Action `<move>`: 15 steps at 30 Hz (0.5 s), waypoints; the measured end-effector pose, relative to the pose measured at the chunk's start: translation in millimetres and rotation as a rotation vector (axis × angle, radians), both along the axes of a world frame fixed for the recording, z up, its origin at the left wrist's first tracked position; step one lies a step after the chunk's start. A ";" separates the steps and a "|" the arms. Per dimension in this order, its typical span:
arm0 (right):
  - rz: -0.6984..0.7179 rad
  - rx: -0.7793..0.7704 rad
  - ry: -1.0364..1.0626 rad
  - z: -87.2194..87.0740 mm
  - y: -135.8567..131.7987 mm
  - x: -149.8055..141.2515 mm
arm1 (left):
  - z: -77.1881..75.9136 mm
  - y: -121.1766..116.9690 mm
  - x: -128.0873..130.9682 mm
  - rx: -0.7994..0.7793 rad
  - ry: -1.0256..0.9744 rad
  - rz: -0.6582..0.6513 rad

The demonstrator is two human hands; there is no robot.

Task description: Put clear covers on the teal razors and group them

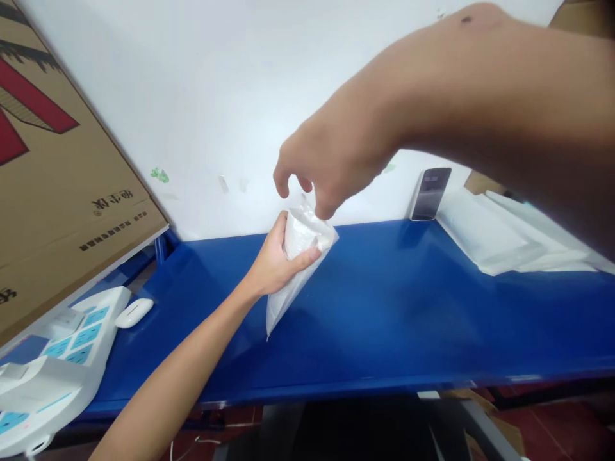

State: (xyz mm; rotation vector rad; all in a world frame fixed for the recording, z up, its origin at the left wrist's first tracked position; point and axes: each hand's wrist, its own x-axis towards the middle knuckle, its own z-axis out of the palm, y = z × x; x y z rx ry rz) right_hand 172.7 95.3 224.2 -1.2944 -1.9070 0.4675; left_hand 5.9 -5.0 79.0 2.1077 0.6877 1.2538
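Note:
My left hand (277,261) is wrapped round a white plastic bag (303,240), thumb across its front, and holds it tilted above the blue table. The bag's top edge gapes a little, and its lower corner points down toward the tabletop. Over the bag's top hovers my right hand (331,153), its fingers bent downward and spread apart. The thumb tip comes close to the bag's upper edge; whether it touches I cannot tell. Nothing shows between the right fingers.
Flat white bags (509,234) lie on the blue table (375,320) at right, beside a phone (430,194) leaning against the white wall. To the left are a white power strip (91,346), a small white case (135,312) and a large cardboard box (62,173).

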 end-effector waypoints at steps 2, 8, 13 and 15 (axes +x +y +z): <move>0.104 -0.005 -0.153 -1.8 -3.9 14.7 | -0.2 1.9 3.7 -0.001 -0.028 0.009; 0.393 -0.032 -0.449 -6.5 -35.8 45.6 | 1.4 4.3 44.3 0.098 -0.211 0.086; 0.147 0.138 -0.319 -7.3 -64.1 83.6 | -6.8 17.8 71.3 0.040 -0.201 0.019; 0.052 0.099 -0.381 -1.5 -82.7 114.0 | -15.5 27.1 60.8 0.004 -0.157 0.055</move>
